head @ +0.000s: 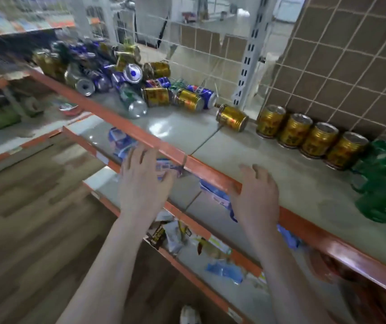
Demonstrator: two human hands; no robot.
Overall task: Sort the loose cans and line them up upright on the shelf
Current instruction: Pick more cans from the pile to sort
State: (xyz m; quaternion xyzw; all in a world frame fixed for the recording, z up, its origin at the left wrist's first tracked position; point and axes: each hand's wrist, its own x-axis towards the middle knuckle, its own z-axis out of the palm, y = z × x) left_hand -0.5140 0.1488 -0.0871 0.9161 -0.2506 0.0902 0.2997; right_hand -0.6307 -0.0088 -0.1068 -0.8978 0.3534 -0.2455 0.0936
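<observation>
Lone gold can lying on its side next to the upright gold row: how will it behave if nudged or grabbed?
The lone gold can lies on its side on the smooth shelf, so a nudge would probably roll it. It looks rigid and undented, likely firm to grip. Its glossy surface may be slightly slippery. Weight can't be judged.

Brown tiled wall [341, 66] behind white wire mesh [201, 50]; wood-plank floor [30, 225]; orange-edged lower shelves [187, 230].

I get even, fairly bright indoor light w/ soft shadows; glare patches on the shelf [164, 127] surface. Motion blur smears the can pile [107, 73] at far left & the frame edges, plus wide-angle bending; the gold can row [304, 136] reads sharper
</observation>
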